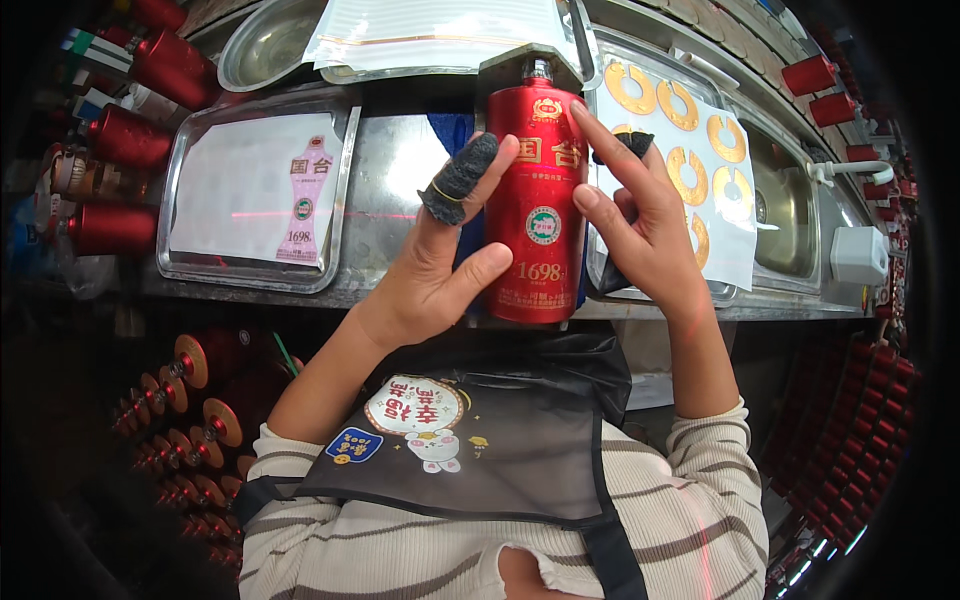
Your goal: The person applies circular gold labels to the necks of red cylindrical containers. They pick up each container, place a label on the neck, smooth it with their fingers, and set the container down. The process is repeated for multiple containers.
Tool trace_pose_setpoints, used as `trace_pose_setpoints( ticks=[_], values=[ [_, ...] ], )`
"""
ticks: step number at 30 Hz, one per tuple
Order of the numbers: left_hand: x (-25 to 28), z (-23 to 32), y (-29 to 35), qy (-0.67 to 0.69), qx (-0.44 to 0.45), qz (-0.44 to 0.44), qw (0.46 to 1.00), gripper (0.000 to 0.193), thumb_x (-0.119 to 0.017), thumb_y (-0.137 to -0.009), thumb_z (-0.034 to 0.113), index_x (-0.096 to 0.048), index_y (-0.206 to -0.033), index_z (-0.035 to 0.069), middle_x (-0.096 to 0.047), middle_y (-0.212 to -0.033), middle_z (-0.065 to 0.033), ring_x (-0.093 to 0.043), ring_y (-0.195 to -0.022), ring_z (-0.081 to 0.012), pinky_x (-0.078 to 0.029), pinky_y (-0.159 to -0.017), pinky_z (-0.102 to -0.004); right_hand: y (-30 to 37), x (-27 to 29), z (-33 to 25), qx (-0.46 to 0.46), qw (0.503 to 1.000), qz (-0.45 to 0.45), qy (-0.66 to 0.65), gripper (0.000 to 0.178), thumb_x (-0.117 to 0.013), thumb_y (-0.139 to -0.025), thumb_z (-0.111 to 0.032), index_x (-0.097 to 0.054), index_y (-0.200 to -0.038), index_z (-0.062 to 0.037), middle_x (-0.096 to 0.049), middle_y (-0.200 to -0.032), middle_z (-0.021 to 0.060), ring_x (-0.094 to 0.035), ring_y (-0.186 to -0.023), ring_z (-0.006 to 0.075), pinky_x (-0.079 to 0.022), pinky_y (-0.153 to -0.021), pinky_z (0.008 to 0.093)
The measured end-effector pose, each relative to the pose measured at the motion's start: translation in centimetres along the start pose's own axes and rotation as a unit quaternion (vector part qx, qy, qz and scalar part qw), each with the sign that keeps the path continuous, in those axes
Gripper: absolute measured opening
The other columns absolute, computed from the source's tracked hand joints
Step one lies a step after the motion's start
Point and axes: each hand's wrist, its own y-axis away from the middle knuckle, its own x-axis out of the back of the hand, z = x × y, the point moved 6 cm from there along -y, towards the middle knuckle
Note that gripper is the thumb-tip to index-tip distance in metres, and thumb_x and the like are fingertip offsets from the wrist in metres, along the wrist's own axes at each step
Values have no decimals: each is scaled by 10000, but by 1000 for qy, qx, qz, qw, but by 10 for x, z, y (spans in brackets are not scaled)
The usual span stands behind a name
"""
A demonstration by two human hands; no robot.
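Observation:
A red bottle [535,240] with gold lettering and a round green-and-white emblem lies in front of me, its neck pointing away. My left hand [430,265] is on its left side, fingers stretched and apart, with thumb and fingertip at the bottle's edge. A black wrap held by a thin band covers one left finger. My right hand [650,225] is on the other side; its index fingertip touches the upper right of the bottle and its thumb rests lower on the same edge. Black covering also shows on a right finger. Neither hand is wrapped round the bottle.
Left is a metal tray [350,200] with a backing sheet [230,190] bearing one pink label [305,205]. Gold C-shaped stickers [687,177] lie on white paper at right, before a sink [775,200]. Red bottles [125,135] crowd the left; more fill racks below.

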Motion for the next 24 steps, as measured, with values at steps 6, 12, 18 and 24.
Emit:
trace_pose_setpoints(
  ticks=[6, 12, 18, 24],
  values=[
    [1, 5, 2, -109, 8, -51, 993, 711, -591, -966, 270, -243, -1569, 128, -292, -1616, -97, -166, -1520, -290, -45, -1208, -512, 29, -3, -9, 46, 997, -47, 49, 720, -773, -792, -424, -547, -1441, -208, -438, -860, 24, -325, -729, 153, -325, -645, 264],
    [-4, -1, 2, -111, 12, -35, 993, 751, -641, -930, 337, -289, -1559, 125, -321, -1598, -87, -182, -1512, -302, -54, -1199, -547, 30, -9, -1, 40, 997, -55, 47, 825, -811, -733, -510, -537, -1451, -209, -382, -831, -3, -314, -724, 134, -306, -613, 255],
    [0, -1, 5, -73, -7, -16, 997, 811, -663, -921, 280, -206, -1568, 108, -274, -1623, -104, -196, -1504, -314, -100, -1213, -482, 34, -4, -5, -8, 998, -60, -12, 766, -768, -792, -384, -486, -1485, -218, -464, -879, 71, -378, -764, 189, -388, -696, 290],
    [0, 0, 7, -102, -12, -13, 995, 875, -682, -909, 256, -133, -1575, 111, -261, -1629, -106, -248, -1474, -339, -123, -1207, -476, 34, -5, -9, 2, 1000, -29, -2, 794, -765, -802, -356, -446, -1508, -180, -506, -935, 93, -385, -762, 192, -396, -702, 297]
  ],
)
